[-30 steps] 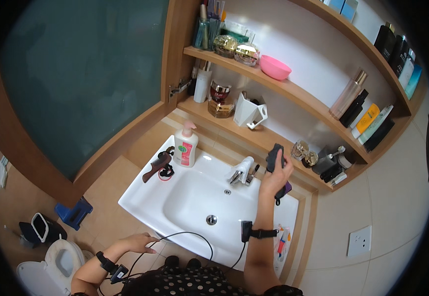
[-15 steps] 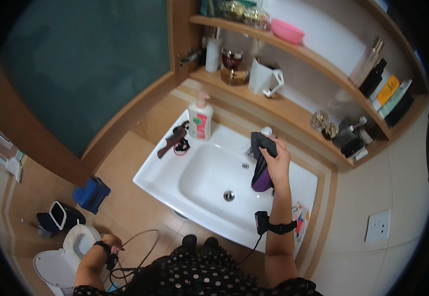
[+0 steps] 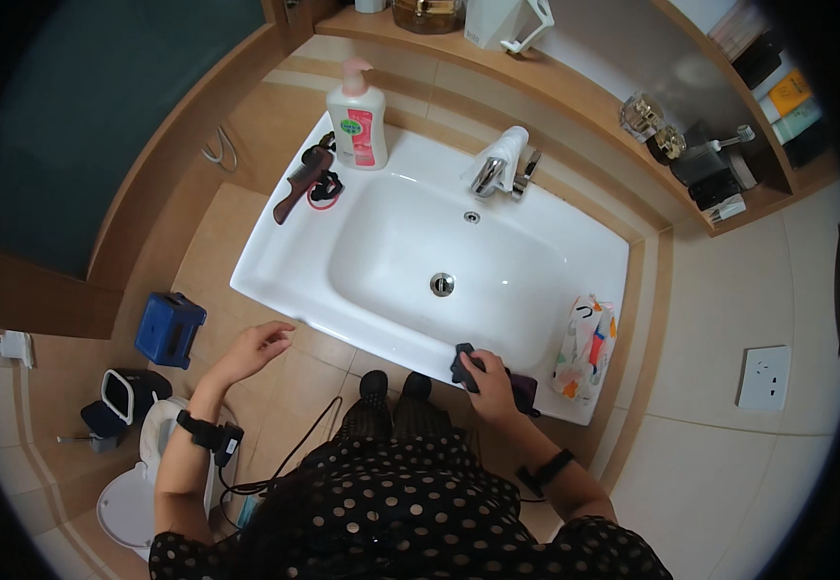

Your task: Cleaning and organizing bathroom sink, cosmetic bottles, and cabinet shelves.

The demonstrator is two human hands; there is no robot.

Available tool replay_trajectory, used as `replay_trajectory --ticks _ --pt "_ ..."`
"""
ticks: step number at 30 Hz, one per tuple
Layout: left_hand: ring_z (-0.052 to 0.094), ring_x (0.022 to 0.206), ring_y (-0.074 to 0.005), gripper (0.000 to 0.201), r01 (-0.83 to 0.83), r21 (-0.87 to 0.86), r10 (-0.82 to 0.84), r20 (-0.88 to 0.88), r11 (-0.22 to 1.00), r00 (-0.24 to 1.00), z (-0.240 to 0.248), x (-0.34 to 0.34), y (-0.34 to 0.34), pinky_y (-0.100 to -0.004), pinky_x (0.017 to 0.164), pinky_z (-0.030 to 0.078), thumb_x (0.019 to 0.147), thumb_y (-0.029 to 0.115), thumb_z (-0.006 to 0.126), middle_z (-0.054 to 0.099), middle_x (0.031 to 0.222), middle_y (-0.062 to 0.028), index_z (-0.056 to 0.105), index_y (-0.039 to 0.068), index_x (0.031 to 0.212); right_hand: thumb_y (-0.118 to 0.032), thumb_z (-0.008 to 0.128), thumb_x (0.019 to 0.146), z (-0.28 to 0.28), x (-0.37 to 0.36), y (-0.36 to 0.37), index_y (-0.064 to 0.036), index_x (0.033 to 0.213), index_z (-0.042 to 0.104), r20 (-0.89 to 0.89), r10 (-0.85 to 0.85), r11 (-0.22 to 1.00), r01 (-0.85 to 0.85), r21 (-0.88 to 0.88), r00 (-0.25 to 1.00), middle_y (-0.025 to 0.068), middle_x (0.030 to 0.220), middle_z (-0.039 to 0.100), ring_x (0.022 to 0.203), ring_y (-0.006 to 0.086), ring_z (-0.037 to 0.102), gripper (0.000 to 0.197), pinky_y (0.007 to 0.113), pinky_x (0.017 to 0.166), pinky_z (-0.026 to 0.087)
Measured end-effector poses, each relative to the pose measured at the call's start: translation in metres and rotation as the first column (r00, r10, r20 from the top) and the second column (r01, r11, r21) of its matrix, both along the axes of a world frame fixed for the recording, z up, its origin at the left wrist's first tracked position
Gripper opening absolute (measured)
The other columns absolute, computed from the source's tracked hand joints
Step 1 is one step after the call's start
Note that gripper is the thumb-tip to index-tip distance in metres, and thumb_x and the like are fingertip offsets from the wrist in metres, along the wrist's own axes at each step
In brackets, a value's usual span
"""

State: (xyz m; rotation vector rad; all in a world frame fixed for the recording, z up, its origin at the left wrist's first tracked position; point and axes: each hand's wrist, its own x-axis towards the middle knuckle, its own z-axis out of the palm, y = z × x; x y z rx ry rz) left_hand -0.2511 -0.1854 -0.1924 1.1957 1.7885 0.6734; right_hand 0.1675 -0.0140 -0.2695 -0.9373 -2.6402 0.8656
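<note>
one dark purple-ended item [image 3: 465, 368] is picked up but not set down, gripped by the right hand [image 3: 493, 391] at the near right rim of the white basin [image 3: 267, 263], while the left hand [image 3: 250, 354] hangs empty, loosely spread, and the brown comb [image 3: 296, 193] lies untouched at left.

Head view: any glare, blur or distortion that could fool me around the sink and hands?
Head view: small bright glints on the white sink, whose drain area looks reasonably sharp; head view: fisheye bowing of the wooden door frame, with black corners; head view: the dark item in the right hand shows little surface detail.
</note>
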Motion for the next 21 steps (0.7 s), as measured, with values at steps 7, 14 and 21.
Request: replay_trajectory --ticks 7,14,21 --pt "0.063 0.077 -0.0168 0.023 0.143 0.142 -0.136 -0.059 0.979 0.989 0.000 0.038 0.059 -0.0296 0.071 0.051 0.088 0.008 0.062 0.069 0.087 -0.0085 0.064 0.001 0.111 -0.006 0.052 0.078 0.009 -0.169 -0.027 0.0004 0.122 0.054 -0.032 0.138 0.988 -0.135 0.081 0.990 0.0119 0.130 0.046 0.118 0.0303 0.045 0.044 0.044 0.088 0.045" --pt "0.066 0.079 -0.0174 0.019 0.092 0.289 -0.106 0.033 0.953 0.994 0.035 0.089 0.131 -0.0289 0.072 0.052 0.088 0.007 0.062 0.069 0.086 -0.0117 0.065 -0.002 0.105 -0.012 0.063 0.075 0.016 -0.140 -0.031 -0.0101 0.136 0.044 0.074 0.066 0.987 -0.076 0.144 0.995 0.0056 0.141 0.041 0.122 0.0256 0.043 0.064 0.043 0.083 0.045" --pt "0.064 0.083 -0.0232 0.036 0.625 0.313 -0.612 -0.153 0.715 0.776 0.035 0.199 0.219 -0.0329 0.076 0.052 0.084 0.003 0.064 0.065 0.100 -0.0116 0.059 0.006 0.119 -0.003 0.061 0.074 0.031 0.021 -0.049 -0.0179 0.141 0.043 0.188 -0.268 0.961 0.248 0.120 0.945 0.0035 0.148 0.036 0.133 0.0268 0.037 0.071 0.054 0.085 0.046"
